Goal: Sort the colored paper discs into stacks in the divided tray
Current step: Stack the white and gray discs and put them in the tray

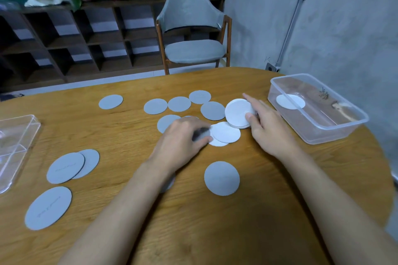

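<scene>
Several grey discs [221,178] lie scattered over the wooden table [280,200]. Two white discs [227,132] overlap at the centre. My right hand [266,130] holds a small stack of white discs [237,115] tilted on edge, thumb on its face and index finger stretched over its top. My left hand [183,137] is curled beside the flat white discs and pinches a blurred grey disc [201,134] between thumb and fingers. The clear divided tray [15,148] sits at the far left edge. None of the discs in view lies in it.
A clear plastic tub [318,122] at the right holds one white disc [290,101]. More grey discs, two of them overlapping [64,170], lie near the table's left front. A grey chair [193,28] stands beyond the far edge. A grey wall runs along the right.
</scene>
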`<state>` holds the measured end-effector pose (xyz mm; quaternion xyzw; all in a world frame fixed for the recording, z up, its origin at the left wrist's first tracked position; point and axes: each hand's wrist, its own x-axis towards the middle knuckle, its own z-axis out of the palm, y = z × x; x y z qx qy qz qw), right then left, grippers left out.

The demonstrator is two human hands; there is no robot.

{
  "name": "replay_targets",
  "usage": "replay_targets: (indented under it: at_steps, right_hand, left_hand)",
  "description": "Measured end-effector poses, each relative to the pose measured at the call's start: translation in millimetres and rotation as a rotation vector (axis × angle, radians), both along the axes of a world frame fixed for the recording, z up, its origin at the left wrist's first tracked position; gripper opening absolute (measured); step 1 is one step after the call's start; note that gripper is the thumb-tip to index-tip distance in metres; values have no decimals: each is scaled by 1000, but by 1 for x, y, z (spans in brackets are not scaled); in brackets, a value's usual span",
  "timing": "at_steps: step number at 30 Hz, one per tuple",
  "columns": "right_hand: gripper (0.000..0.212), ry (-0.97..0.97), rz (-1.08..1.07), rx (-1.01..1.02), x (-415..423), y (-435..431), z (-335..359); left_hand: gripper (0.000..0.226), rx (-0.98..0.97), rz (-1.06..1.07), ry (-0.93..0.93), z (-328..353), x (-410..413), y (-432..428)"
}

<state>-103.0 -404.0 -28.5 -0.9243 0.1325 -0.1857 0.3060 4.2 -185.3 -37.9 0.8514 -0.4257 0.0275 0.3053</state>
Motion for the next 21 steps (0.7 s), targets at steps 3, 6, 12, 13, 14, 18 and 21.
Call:
replay_targets:
  at_steps: [3, 6, 12, 13, 14, 18, 21]
  right_hand:
    - [53, 1, 11, -14, 2, 2, 0]
    - [54, 0, 5, -21, 1, 3, 1]
    - [54, -14, -2, -35, 2, 5, 0]
    - [54, -13, -8, -34, 2, 4, 0]
    - [54, -10, -14, -32, 2, 4, 0]
    - [54, -3, -15, -20, 2, 4, -1]
    - [54, 1, -18, -19, 2, 5, 0]
  left_hand:
    - [31, 40, 8, -11, 0, 8, 7]
    - [35, 65, 66, -68, 1, 7, 8]
    - [51, 158, 112, -122, 7, -9, -25]
    - [55, 181, 132, -133, 7, -10, -29]
    - [56, 202, 145, -139, 8, -9, -32]
    - [46, 241, 137, -53, 15, -4, -36]
    - [51, 189, 120, 96, 16, 2, -35]
